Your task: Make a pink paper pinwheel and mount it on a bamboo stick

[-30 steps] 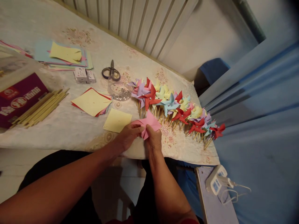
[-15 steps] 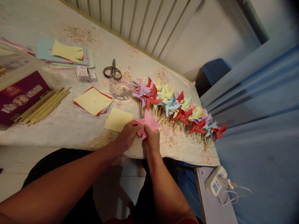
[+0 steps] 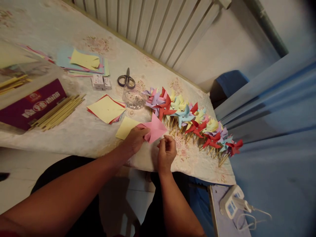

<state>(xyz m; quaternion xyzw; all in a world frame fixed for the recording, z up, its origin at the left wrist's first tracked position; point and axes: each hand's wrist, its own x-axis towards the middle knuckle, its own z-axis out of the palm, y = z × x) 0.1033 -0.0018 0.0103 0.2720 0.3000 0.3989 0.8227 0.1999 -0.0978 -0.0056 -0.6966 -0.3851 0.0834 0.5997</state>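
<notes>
My left hand (image 3: 136, 140) pinches a pink paper pinwheel (image 3: 155, 128) by its left side, thumb on top, over the table's front part. Just to the right, apart from the paper, my right hand (image 3: 167, 151) is closed with its fingers curled and thumb pressed in; anything small between them cannot be made out. A yellow paper square (image 3: 127, 126) lies partly behind my left hand. Beyond the hands, a clear dish of small shiny pins (image 3: 134, 99) sits beside many finished pinwheels on sticks (image 3: 182, 113) in red, blue, yellow and purple.
Paper squares (image 3: 105, 108) are stacked left of the dish, with black-handled scissors (image 3: 126, 80) and small white boxes (image 3: 98, 82) behind. Wooden sticks (image 3: 58, 113) lean by a purple-labelled box (image 3: 32, 105). A power strip (image 3: 232, 202) is at the lower right.
My right hand has let go of the pink pinwheel and drawn off slightly right and down, fingers curling. My left hand still holds the paper. The view has shifted a little.
</notes>
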